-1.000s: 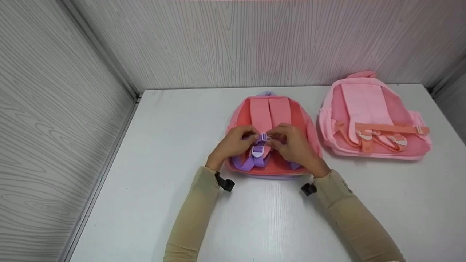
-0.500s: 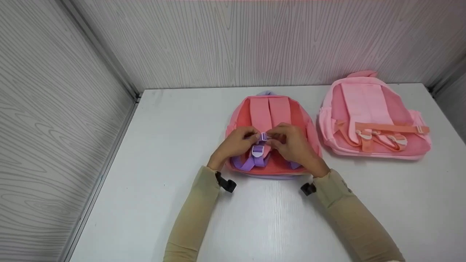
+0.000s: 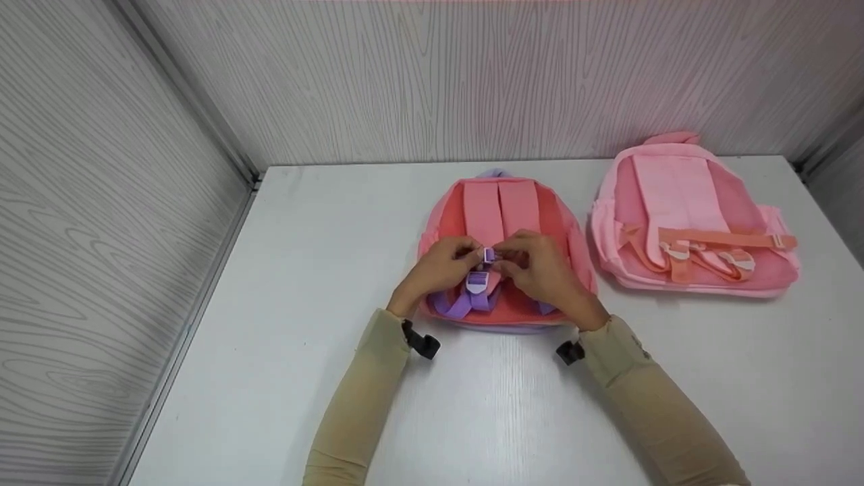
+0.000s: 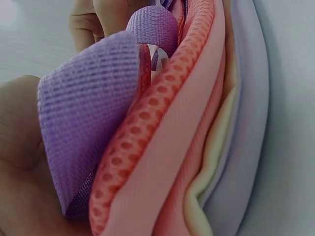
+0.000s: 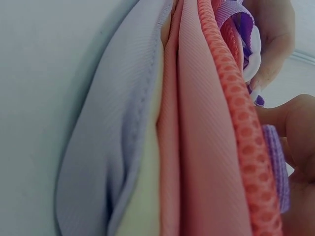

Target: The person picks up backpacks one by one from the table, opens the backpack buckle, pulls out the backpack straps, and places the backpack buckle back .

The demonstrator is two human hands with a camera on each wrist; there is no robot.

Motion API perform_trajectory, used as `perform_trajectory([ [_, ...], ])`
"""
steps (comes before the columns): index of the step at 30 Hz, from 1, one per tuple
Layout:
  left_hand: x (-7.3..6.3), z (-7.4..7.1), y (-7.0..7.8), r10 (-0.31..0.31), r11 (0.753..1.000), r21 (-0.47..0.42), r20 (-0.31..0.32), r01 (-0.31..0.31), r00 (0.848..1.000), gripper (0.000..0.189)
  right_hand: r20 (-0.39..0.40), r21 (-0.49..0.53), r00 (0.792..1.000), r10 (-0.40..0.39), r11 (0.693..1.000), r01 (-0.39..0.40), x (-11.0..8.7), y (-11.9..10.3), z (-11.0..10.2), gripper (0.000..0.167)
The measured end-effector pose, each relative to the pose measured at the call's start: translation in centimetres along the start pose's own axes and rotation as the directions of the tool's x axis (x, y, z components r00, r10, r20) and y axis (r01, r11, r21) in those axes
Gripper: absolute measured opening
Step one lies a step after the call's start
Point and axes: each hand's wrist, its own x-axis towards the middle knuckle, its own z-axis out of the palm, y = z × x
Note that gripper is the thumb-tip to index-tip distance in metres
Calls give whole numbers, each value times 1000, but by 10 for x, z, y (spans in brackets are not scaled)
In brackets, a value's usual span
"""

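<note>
A small coral-pink backpack (image 3: 482, 209) lies on the table, its mesh back and shoulder straps facing up. Over its middle, a small white buckle (image 3: 489, 255) on purple webbing sits between both hands. The left hand (image 3: 439, 268) pinches it from the left; the right hand (image 3: 543, 270) pinches at its right side, fingers bent. Just below lies a larger white strap adjuster (image 3: 476, 282) with purple webbing through it. In the left wrist view a purple strap (image 4: 88, 108) loops up beside the red mesh edge (image 4: 142, 118). Fingertips are mostly hidden in both wrist views.
To the right lies a second, lighter pink backpack (image 3: 682, 182), straps up, with an orange strap (image 3: 722, 237) across it. Both rest on a white table (image 3: 324, 270), with wood-grain panels (image 3: 405, 81) rising behind and at the sides.
The small buckle has turned slightly between the fingers, and the larger adjuster has shifted a little left and down. The left wrist has edged right. Both hands keep their hold.
</note>
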Motion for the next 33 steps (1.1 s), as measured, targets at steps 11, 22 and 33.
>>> perform_trajectory([
  [11, -4, -8, 3, 40, 999, 12, 3, -40, 999, 24, -8, 26, 1000, 14, 1000, -14, 1, 0, -3, 21],
  [22, -5, -13, 1, 14, 999, 30, -17, -14, 1000, 23, 4, 26, 1000, 30, 999, -30, 0, -2, -6, 23],
  [33, -4, -9, 0, 43, 999, 31, -37, -42, 998, 19, 4, 32, 999, 35, 999, -35, 0, -2, -6, 22],
])
